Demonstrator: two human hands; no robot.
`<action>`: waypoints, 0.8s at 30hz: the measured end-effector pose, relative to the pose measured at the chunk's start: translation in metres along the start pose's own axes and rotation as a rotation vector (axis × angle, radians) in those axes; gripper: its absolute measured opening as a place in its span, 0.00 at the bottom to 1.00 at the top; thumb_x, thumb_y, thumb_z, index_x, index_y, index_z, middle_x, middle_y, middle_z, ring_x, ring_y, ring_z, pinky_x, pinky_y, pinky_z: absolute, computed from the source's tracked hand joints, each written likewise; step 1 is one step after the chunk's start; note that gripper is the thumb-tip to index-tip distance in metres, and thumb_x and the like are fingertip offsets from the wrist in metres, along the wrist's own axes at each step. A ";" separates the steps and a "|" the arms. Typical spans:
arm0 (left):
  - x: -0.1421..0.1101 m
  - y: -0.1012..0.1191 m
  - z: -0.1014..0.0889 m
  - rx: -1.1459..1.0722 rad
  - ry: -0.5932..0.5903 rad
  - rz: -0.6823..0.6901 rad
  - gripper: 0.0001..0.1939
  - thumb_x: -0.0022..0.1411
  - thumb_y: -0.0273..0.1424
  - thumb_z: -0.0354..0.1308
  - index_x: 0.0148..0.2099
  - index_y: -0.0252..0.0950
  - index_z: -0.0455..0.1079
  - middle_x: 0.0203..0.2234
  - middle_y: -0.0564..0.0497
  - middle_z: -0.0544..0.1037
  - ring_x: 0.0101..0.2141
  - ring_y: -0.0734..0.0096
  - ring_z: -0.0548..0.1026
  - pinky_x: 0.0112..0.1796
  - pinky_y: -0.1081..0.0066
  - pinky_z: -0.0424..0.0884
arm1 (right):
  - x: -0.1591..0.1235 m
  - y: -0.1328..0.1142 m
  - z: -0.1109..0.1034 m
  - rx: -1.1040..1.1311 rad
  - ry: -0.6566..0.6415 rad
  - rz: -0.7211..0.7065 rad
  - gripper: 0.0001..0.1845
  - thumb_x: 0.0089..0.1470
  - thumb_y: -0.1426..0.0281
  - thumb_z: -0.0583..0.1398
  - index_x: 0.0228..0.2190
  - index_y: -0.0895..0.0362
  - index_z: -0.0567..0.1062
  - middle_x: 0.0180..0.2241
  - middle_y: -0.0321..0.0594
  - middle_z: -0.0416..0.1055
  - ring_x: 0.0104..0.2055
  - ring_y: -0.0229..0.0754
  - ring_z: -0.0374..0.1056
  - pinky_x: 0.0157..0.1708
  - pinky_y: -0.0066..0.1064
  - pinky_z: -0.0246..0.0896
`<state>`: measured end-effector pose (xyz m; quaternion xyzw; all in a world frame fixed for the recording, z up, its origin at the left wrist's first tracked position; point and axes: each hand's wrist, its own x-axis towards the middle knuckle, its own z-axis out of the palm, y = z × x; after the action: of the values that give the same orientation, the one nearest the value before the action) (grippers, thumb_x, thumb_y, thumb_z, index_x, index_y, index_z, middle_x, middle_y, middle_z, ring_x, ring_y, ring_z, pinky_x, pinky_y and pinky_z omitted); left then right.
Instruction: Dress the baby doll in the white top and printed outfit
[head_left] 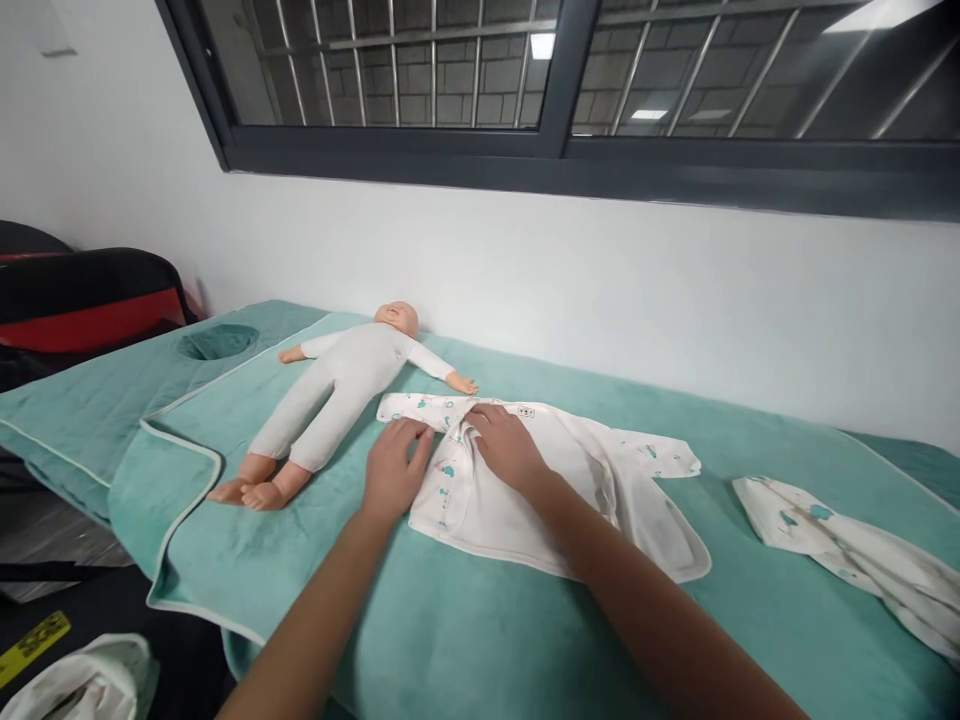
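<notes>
A white baby shirt [517, 520] with small green prints lies spread on the green cover, its front opened out and both sleeves stretched sideways. My left hand [396, 468] rests at the lower edge of the shirt's left sleeve, fingers together and thumb apart. On the shirt's upper front, near the neckline, my right hand [508, 445] lies with its fingers extended over the cloth. Neither hand lifts the fabric. Beyond my left hand, a baby doll [349, 365] in a white bodysuit lies on its back, one arm reaching close to the sleeve.
A green padded bed cover [420, 610] with a round hole [217, 342] at its left end runs along the white wall. Another printed garment [840, 545] lies bunched at right. Bundled cloth [86, 685] sits lower left; a black and red chair [90, 310] stands far left.
</notes>
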<state>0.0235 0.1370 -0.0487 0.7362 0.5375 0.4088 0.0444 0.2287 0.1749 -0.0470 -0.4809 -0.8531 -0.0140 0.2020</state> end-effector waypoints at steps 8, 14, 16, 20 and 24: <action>-0.062 0.042 -0.003 0.205 -0.232 0.206 0.15 0.60 0.38 0.59 0.49 0.40 0.69 0.44 0.44 0.75 0.44 0.54 0.70 0.41 0.56 0.64 | 0.015 0.028 0.015 0.193 0.164 0.088 0.19 0.50 0.82 0.50 0.35 0.54 0.75 0.39 0.40 0.74 0.45 0.47 0.64 0.47 0.39 0.58; -0.065 0.037 0.002 0.215 -0.176 0.220 0.10 0.66 0.27 0.48 0.35 0.39 0.69 0.30 0.45 0.74 0.34 0.59 0.71 0.35 0.59 0.64 | 0.019 0.035 0.005 0.217 0.228 0.171 0.18 0.45 0.82 0.48 0.27 0.53 0.73 0.32 0.40 0.73 0.40 0.47 0.64 0.41 0.38 0.60; -0.066 0.036 0.002 0.027 -0.181 0.186 0.10 0.68 0.28 0.46 0.37 0.39 0.69 0.31 0.46 0.75 0.33 0.62 0.72 0.34 0.61 0.65 | 0.025 0.032 0.002 0.220 0.259 0.203 0.18 0.46 0.82 0.47 0.26 0.52 0.71 0.31 0.40 0.72 0.39 0.47 0.64 0.39 0.37 0.59; -0.063 0.036 -0.001 -0.544 -0.203 -0.173 0.10 0.69 0.36 0.46 0.38 0.39 0.65 0.26 0.53 0.73 0.26 0.71 0.72 0.29 0.69 0.66 | 0.043 0.018 0.001 0.208 0.305 0.247 0.17 0.48 0.82 0.46 0.27 0.53 0.70 0.32 0.40 0.71 0.40 0.47 0.63 0.40 0.37 0.58; -0.055 0.033 -0.005 -1.000 -0.107 -0.549 0.13 0.67 0.44 0.49 0.38 0.39 0.62 0.19 0.58 0.68 0.21 0.73 0.70 0.25 0.72 0.66 | 0.062 0.002 0.010 0.177 0.287 0.245 0.16 0.51 0.80 0.48 0.31 0.53 0.72 0.37 0.42 0.71 0.43 0.50 0.61 0.44 0.41 0.57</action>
<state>0.0402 0.0760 -0.0591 0.4784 0.4473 0.5492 0.5190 0.1984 0.2286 -0.0346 -0.5547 -0.7484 0.0173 0.3633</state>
